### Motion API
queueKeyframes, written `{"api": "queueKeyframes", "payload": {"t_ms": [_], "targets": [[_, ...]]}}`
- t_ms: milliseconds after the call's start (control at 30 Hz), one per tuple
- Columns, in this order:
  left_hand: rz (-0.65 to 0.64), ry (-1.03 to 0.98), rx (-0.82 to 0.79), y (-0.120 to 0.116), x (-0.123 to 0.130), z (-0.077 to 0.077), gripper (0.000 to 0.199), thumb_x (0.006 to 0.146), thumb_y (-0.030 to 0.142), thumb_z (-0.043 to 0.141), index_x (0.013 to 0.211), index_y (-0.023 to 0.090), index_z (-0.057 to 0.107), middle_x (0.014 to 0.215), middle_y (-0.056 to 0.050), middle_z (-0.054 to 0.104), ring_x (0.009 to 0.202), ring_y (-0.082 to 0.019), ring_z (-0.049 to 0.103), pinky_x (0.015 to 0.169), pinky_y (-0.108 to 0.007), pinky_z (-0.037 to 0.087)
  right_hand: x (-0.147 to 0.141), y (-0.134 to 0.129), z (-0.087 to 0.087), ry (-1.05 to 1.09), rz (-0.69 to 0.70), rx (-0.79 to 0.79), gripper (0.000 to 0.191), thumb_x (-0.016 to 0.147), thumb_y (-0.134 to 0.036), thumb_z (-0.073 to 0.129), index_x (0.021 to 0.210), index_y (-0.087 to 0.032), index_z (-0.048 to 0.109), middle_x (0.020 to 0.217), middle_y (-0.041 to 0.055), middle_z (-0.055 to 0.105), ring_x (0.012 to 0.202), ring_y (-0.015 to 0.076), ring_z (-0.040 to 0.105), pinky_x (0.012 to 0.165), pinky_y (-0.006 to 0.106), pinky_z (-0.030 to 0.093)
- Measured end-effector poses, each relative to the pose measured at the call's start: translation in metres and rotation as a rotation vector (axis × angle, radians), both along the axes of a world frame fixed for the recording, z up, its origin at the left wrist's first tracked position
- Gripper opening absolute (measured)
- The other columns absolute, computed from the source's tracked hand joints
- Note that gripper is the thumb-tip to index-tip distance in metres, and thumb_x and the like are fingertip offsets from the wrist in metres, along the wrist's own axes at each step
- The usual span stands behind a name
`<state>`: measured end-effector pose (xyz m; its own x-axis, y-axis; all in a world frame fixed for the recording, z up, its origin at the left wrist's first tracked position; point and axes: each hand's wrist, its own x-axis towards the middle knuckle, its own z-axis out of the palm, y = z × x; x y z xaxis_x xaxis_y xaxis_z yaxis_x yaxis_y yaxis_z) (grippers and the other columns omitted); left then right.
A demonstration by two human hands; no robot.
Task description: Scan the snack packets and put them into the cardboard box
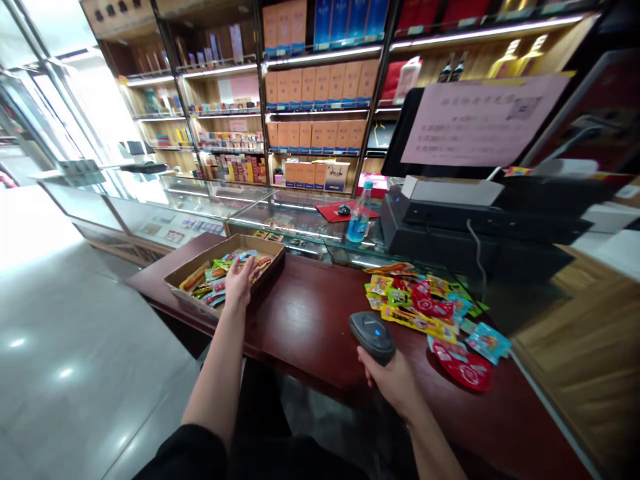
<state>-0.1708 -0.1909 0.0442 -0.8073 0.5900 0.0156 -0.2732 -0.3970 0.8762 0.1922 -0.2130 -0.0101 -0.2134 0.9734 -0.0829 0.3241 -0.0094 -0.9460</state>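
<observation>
My left hand [240,281] is over the right part of an open cardboard box [273,267], its fingers apart and nothing seen between them. Inside the box lie several colourful snack packets [217,272]. Wrapped round the handle of a dark handheld scanner [373,333] is my right hand [393,380]; the scanner has a small blue light and is held above the brown counter [305,320]. Just right of the scanner is a loose pile of snack packets [425,307], yellow, red, green and blue. A red round packet [465,368] lies at the pile's near side.
Behind the counter stand a blue bottle [359,217] and a black mouse [344,209] on a red mat [327,212]. A monitor with a pink paper [480,120] stands at the right above a black till [440,227]. Shelves with orange boxes [320,85] line the back.
</observation>
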Motion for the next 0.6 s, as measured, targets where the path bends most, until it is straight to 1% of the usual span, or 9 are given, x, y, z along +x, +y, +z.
{"api": "queueKeyframes", "payload": {"t_ms": [33,67,100,200,267,333,400,500,600], "targets": [[-0.029,0.072,-0.062,-0.003,0.0,-0.001,0.05,0.07,0.032,0.084,0.112,0.017,0.062,0.099,-0.009,0.072,0.089,-0.019,0.071,0.081,-0.031,0.057,-0.001,0.0,0.0,0.003,0.007,0.005,0.038,0.076,-0.055,0.065,0.071,-0.017,0.06,0.048,0.0002,0.057,0.041,0.0153,0.055,0.043,0.026,0.043],[-0.042,0.197,-0.145,-0.005,0.001,-0.004,0.046,0.072,0.032,0.082,0.112,0.016,0.064,0.101,-0.01,0.072,0.093,-0.021,0.071,0.084,-0.034,0.057,-0.001,-0.001,0.0,0.004,0.01,0.011,0.038,0.076,-0.054,0.065,0.071,-0.017,0.06,0.048,0.0002,0.057,0.041,0.0153,0.055,0.043,0.025,0.043],[-0.032,0.366,-0.24,-0.006,0.003,-0.007,0.041,0.074,0.032,0.079,0.111,0.016,0.067,0.103,-0.011,0.073,0.098,-0.023,0.07,0.089,-0.037,0.055,-0.002,-0.002,0.001,0.002,0.006,0.016,0.037,0.075,-0.054,0.066,0.071,-0.017,0.06,0.047,0.0001,0.057,0.041,0.0152,0.055,0.043,0.025,0.043],[0.056,0.921,-0.554,-0.003,0.008,-0.015,0.034,0.079,0.031,0.07,0.11,0.016,0.073,0.107,-0.013,0.073,0.106,-0.029,0.067,0.098,-0.041,0.049,0.001,-0.005,0.006,0.001,-0.025,0.03,0.036,0.074,-0.053,0.066,0.071,-0.018,0.059,0.047,0.0001,0.057,0.04,0.0152,0.055,0.042,0.026,0.043],[0.081,1.152,-0.744,0.003,0.009,-0.019,0.034,0.08,0.029,0.066,0.11,0.014,0.074,0.105,-0.015,0.073,0.105,-0.032,0.066,0.097,-0.043,0.048,0.004,-0.008,0.011,-0.005,-0.04,0.038,0.035,0.074,-0.052,0.066,0.071,-0.018,0.058,0.046,0.0003,0.057,0.039,0.0153,0.055,0.042,0.026,0.043],[0.102,1.268,-0.87,0.012,0.011,-0.023,0.033,0.082,0.024,0.06,0.109,0.013,0.075,0.102,-0.017,0.073,0.104,-0.033,0.066,0.094,-0.042,0.048,0.009,-0.012,0.015,-0.013,-0.053,0.034,0.034,0.074,-0.051,0.065,0.072,-0.018,0.058,0.046,0.0004,0.058,0.04,0.0156,0.055,0.042,0.026,0.043],[0.123,1.327,-0.909,0.021,0.015,-0.028,0.034,0.083,0.017,0.053,0.108,0.011,0.075,0.103,-0.018,0.073,0.103,-0.032,0.065,0.093,-0.041,0.048,0.016,-0.015,0.016,-0.015,-0.075,0.029,0.033,0.075,-0.05,0.065,0.074,-0.017,0.059,0.047,0.0004,0.058,0.04,0.0159,0.056,0.042,0.026,0.044],[0.103,1.369,-0.874,0.031,0.028,-0.035,0.038,0.084,0.013,0.045,0.107,0.01,0.076,0.103,-0.019,0.073,0.1,-0.031,0.065,0.091,-0.039,0.048,0.025,-0.019,0.014,-0.008,-0.116,0.03,0.032,0.075,-0.049,0.066,0.074,-0.018,0.059,0.047,0.0002,0.059,0.04,0.0159,0.056,0.043,0.025,0.044],[0.049,1.404,-0.831,0.035,0.051,-0.038,0.038,0.086,0.014,0.044,0.106,0.012,0.076,0.101,-0.017,0.073,0.098,-0.029,0.065,0.09,-0.037,0.047,0.034,-0.019,0.013,0.007,-0.142,0.042,0.03,0.075,-0.047,0.066,0.072,-0.018,0.058,0.046,-0.0004,0.058,0.039,0.0157,0.056,0.042,0.025,0.044]]}}
